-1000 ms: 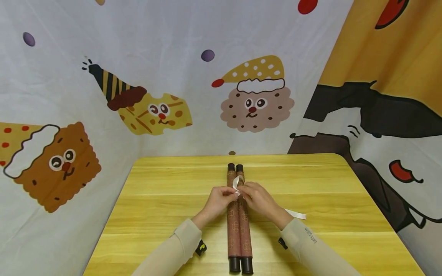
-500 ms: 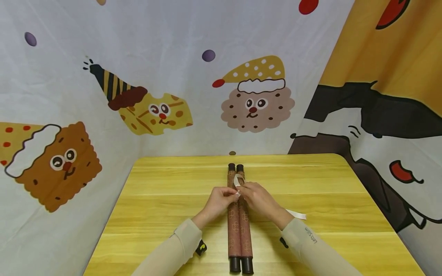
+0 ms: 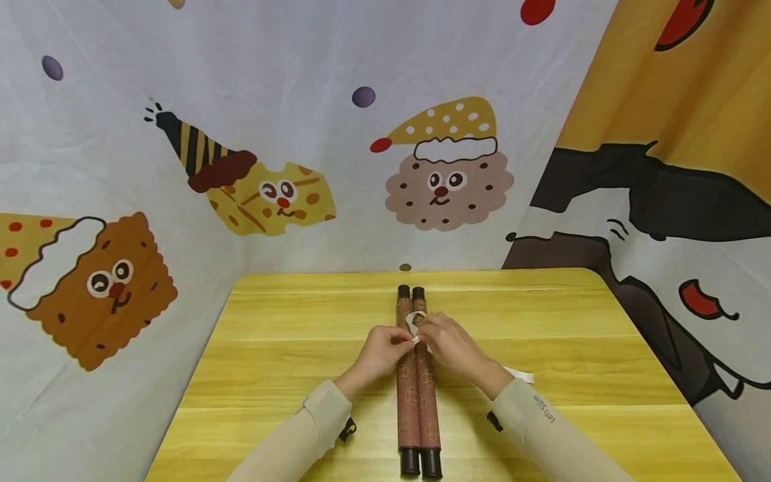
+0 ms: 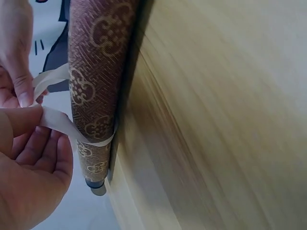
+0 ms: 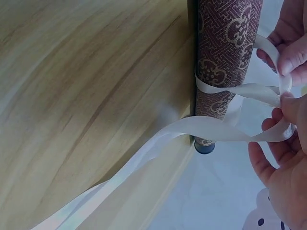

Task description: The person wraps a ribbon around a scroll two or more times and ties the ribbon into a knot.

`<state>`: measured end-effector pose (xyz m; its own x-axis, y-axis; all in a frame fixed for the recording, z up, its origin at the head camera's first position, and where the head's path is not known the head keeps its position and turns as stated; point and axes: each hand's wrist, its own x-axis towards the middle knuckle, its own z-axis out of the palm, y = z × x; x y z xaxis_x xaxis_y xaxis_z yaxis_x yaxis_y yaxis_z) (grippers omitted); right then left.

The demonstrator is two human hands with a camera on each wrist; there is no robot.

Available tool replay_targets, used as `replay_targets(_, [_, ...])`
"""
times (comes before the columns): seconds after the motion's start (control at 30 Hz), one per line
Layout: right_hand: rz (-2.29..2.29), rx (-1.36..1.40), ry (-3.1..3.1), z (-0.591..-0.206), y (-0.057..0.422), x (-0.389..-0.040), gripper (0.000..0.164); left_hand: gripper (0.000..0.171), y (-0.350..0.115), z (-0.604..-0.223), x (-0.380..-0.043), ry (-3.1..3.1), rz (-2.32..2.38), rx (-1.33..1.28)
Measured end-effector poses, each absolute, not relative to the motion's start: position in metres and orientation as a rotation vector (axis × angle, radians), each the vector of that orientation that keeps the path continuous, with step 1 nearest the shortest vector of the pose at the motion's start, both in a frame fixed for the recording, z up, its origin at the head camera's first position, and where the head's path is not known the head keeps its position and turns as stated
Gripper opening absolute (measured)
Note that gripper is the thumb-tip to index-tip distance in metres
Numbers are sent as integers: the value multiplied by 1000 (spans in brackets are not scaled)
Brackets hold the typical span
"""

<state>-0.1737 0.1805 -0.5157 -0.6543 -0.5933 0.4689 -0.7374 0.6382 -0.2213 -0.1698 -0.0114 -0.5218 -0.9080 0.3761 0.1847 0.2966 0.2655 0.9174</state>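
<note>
White ribbon (image 5: 192, 125) passes around the far part of a patterned, reddish-brown double scroll (image 3: 418, 415), which lies lengthwise on the table (image 3: 271, 375) at the lower centre of the head frame, its dark end caps pointing up and down the picture. The left hand (image 3: 379, 349) pinches the ribbon between thumb and fingers; the right hand (image 3: 452, 345), just beside it, also pinches ribbon, a loop standing between them. The fingers hide part of the crossing in the head view, and the right sleeve (image 3: 542, 428) lies near the loose ribbon end at centre right. Small black objects (image 3: 347, 430) show partly beneath both cuffs. A cartoon-printed cloth (image 3: 289, 80) fills the upper frame.
</note>
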Motion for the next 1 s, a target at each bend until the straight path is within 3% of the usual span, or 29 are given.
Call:
replay_targets(0.33, [740, 933, -2658, -512, 177, -173, 8, 5, -14, -527, -152, 2835, 1582, 624])
replay_targets(0.57, [946, 819, -2760, -510, 178, -171, 11, 18, -4, -526, -130, 2809, 1543, 742])
replay_targets(0.83, [1320, 658, -2759, -508, 175, -171, 15, 32, 3, -534, -139, 2850, 1556, 767])
replay_targets(1.0, [1462, 582, -2751, -508, 175, -170, 17, 24, 5, -537, -151, 2837, 1544, 789])
